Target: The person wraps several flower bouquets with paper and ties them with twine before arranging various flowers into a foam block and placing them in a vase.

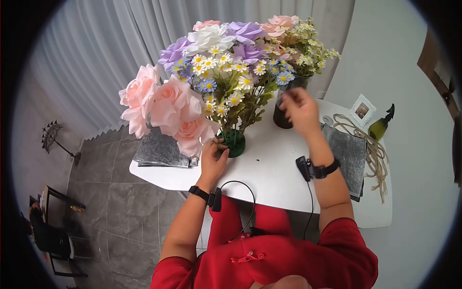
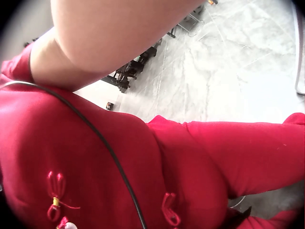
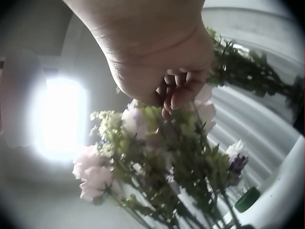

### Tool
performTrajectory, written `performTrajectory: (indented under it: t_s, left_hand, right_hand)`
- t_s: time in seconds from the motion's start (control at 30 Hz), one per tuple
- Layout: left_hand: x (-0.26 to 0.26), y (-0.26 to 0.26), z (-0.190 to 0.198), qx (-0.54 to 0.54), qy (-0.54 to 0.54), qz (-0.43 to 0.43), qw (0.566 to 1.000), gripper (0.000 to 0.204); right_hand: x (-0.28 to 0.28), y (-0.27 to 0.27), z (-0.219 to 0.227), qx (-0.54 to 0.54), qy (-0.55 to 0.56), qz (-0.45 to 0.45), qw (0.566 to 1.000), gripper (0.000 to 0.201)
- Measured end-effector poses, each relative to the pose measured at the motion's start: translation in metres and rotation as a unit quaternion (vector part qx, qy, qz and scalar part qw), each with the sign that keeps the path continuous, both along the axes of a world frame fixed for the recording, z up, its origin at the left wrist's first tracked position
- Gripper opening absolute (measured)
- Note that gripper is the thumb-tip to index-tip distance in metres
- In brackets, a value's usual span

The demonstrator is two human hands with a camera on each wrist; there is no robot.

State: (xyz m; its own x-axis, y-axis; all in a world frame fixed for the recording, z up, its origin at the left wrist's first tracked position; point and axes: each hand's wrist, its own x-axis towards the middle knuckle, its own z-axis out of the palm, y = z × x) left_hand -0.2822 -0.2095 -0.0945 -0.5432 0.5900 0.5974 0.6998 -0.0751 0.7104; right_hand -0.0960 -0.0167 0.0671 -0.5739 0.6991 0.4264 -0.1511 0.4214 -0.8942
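A full arrangement of white and purple roses and small daisies (image 1: 224,60) stands upright in a round green base (image 1: 235,147) on the white table. Large pink roses (image 1: 175,106) lean out from its left side. My left hand (image 1: 213,156) grips the base's near left edge with thumb and fingers. My right hand (image 1: 302,110) is raised in front of a dark vase (image 1: 283,116) holding more pink roses and daisies. Its fingers (image 3: 183,90) curl loosely with nothing visible between them. In the right wrist view, flower stems (image 3: 176,167) show blurred beyond that hand. The left wrist view misses the left hand.
Dark grey sheets (image 1: 344,156) lie right of my arm, with a twine bundle (image 1: 378,159) beside them. A small white picture frame (image 1: 362,110) and green bottle (image 1: 380,126) stand behind. More grey sheets (image 1: 161,149) lie at the table's left. Cables trail from both wrist cameras.
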Motion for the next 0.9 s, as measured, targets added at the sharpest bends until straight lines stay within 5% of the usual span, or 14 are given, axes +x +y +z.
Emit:
performTrajectory:
  t_s: [0.23,0.33,0.43,0.57,0.63,0.73,0.9]
  left_hand:
    - [0.004,-0.002,0.005,-0.01,0.04,0.016,0.999,0.013]
    - [0.004,-0.004,0.005,-0.014,0.033,0.006,0.999,0.014]
    - [0.002,-0.004,0.005,0.001,0.026,-0.01,1.0,0.014]
    - [0.005,-0.002,0.005,0.021,-0.03,-0.032,0.999,0.015]
    - [0.007,-0.003,0.007,0.024,-0.036,-0.032,0.999,0.014]
    - [0.007,-0.003,0.007,0.02,-0.042,-0.03,0.998,0.014]
    - [0.004,-0.006,0.004,-0.028,-0.018,-0.013,0.999,0.016]
  right_hand:
    - [-0.009,0.063,0.014,0.115,-0.003,-0.096,0.989,0.017]
    - [-0.016,0.059,0.029,0.24,-0.142,-0.254,0.926,0.021]
    - [-0.024,0.066,0.043,0.263,-0.167,-0.303,0.901,0.021]
    - [-0.034,0.077,0.053,0.274,-0.175,-0.278,0.904,0.026]
    - [-0.039,0.081,0.053,0.355,-0.248,-0.3,0.85,0.027]
    - [-0.047,0.085,0.058,0.326,-0.305,-0.307,0.84,0.028]
    - [-0.05,0.09,0.065,0.287,-0.231,-0.309,0.877,0.028]
